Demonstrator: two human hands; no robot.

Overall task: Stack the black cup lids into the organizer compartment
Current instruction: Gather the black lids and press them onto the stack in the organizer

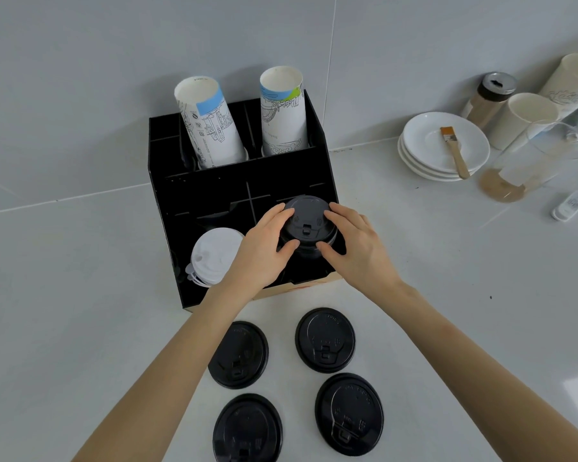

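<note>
Both the left hand (262, 248) and right hand (356, 248) grasp a black lid stack (306, 221) upright in the organizer (234, 181), sip tab facing the person; 4 loose lids (325, 340) lie flat on the tabletop (447, 295) before it; embossed lettering unreadable.

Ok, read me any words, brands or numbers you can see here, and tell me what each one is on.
None can be read.
Left paper cup stack: small print among line drawings, too blurred.
Right paper cup stack: a vertical line of lettering, too blurred.
Black lids on the counter: embossed marks, too faint.
White thermometer-like device: tiny markings, too small.
Tall white cup: faint drawing only.
</note>
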